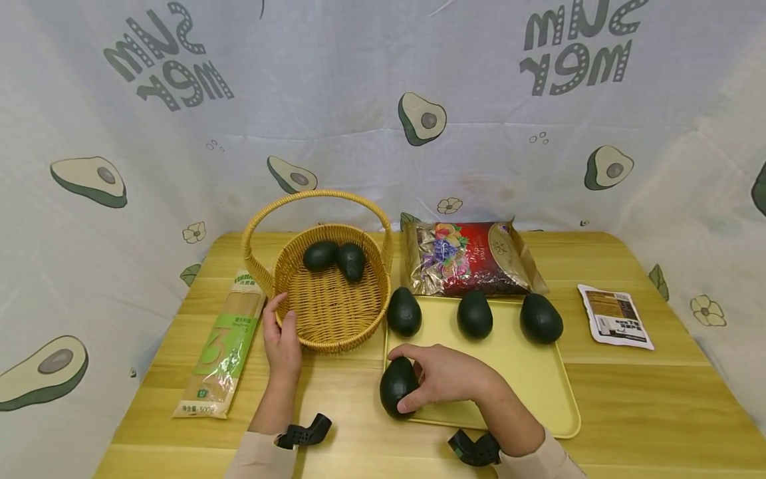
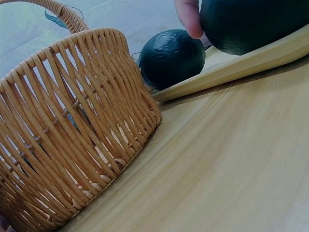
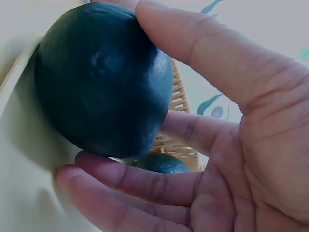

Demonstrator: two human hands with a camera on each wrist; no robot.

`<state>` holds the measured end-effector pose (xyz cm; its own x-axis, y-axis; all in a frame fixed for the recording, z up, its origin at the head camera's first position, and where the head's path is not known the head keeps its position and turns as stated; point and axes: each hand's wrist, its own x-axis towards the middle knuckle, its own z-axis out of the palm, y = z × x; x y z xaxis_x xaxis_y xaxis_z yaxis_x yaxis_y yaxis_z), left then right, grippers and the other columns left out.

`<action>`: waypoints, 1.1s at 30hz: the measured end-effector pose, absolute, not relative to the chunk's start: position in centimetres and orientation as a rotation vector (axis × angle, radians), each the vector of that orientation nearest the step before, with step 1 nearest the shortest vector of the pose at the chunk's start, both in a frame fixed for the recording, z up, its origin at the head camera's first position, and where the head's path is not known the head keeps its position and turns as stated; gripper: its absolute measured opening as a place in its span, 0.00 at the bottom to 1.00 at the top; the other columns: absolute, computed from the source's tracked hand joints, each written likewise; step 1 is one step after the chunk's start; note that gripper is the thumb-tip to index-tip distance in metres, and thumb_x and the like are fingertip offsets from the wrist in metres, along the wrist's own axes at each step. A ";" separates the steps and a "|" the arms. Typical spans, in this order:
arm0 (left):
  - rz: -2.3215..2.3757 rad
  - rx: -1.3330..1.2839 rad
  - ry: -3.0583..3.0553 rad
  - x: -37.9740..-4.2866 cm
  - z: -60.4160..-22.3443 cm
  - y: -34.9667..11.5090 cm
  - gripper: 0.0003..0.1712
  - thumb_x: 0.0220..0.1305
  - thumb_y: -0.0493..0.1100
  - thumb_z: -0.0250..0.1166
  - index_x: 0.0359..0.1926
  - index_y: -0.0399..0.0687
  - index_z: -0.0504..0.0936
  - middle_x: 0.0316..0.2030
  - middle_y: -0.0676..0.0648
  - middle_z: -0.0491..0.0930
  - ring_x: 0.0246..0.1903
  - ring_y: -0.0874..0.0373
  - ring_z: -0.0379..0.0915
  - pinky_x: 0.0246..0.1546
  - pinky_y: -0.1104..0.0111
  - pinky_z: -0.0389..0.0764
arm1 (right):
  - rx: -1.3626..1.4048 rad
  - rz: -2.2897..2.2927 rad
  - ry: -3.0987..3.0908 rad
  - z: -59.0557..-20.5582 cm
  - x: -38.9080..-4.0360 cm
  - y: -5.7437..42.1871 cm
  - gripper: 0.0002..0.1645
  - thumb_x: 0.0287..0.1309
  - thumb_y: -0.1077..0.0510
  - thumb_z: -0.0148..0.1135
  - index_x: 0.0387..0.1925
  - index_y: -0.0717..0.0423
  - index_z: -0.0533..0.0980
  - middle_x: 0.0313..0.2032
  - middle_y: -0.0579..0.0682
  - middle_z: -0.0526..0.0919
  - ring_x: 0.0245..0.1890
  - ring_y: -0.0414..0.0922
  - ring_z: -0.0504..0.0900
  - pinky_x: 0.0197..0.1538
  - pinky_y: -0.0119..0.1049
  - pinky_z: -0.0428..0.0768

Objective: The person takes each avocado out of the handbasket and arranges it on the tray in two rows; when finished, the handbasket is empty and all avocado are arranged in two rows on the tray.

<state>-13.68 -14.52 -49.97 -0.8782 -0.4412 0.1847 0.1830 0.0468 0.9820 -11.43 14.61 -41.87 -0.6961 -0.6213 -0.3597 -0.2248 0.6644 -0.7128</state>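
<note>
My right hand (image 1: 449, 376) grips a dark green avocado (image 1: 397, 389) between thumb and fingers, at the near left edge of the yellow tray (image 1: 526, 379). In the right wrist view the thumb lies on one side of this avocado (image 3: 101, 77) and fingers on the other. My left hand (image 1: 283, 342) rests against the left front side of a wicker basket (image 1: 335, 313), its fingers fairly straight; the left wrist view shows mostly the basket's woven wall (image 2: 77, 116). Two avocados (image 1: 351, 261) lie at the back inside the basket. Three more avocados (image 1: 475, 315) sit along the tray's far side.
A spaghetti pack (image 1: 224, 352) lies left of the basket. Behind the tray is a large red and gold candy bag (image 1: 473, 259). A small white and brown pouch (image 1: 616, 317) lies on the right of the wooden table (image 1: 646, 399). The basket's tall handle (image 1: 320, 194) arches over it.
</note>
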 end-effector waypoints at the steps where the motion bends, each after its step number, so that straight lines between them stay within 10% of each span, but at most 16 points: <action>1: -1.886 0.259 -1.891 -13.7 -50.0 -14.5 0.23 0.74 0.34 0.47 0.68 0.35 0.66 0.73 0.40 0.61 0.77 0.51 0.48 0.75 0.49 0.50 | -0.648 -0.866 2.278 -41.9 -11.4 14.6 0.44 0.46 0.44 0.81 0.65 0.45 0.73 0.31 0.45 0.80 0.32 0.41 0.76 0.37 0.35 0.73; 17: -1.907 0.268 -1.872 -13.7 -50.0 -14.4 0.23 0.75 0.33 0.47 0.68 0.34 0.65 0.73 0.43 0.62 0.73 0.55 0.54 0.67 0.70 0.58 | -0.616 -0.861 2.289 -41.1 -11.5 15.3 0.50 0.47 0.42 0.80 0.71 0.46 0.69 0.42 0.50 0.86 0.37 0.40 0.82 0.40 0.39 0.79; 33: -1.901 0.279 -1.901 -13.6 -50.1 -14.6 0.23 0.75 0.36 0.47 0.68 0.35 0.65 0.75 0.42 0.60 0.76 0.50 0.49 0.74 0.47 0.50 | -0.605 -1.122 2.635 -38.4 -10.8 15.6 0.37 0.62 0.41 0.70 0.68 0.50 0.72 0.54 0.52 0.84 0.52 0.53 0.85 0.52 0.48 0.84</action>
<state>-13.55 -14.57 -50.08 -0.8848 -0.4375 0.1605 0.1605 0.0373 0.9863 -10.79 15.61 -38.37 -0.8926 -0.4494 -0.0347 -0.2865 0.6250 -0.7261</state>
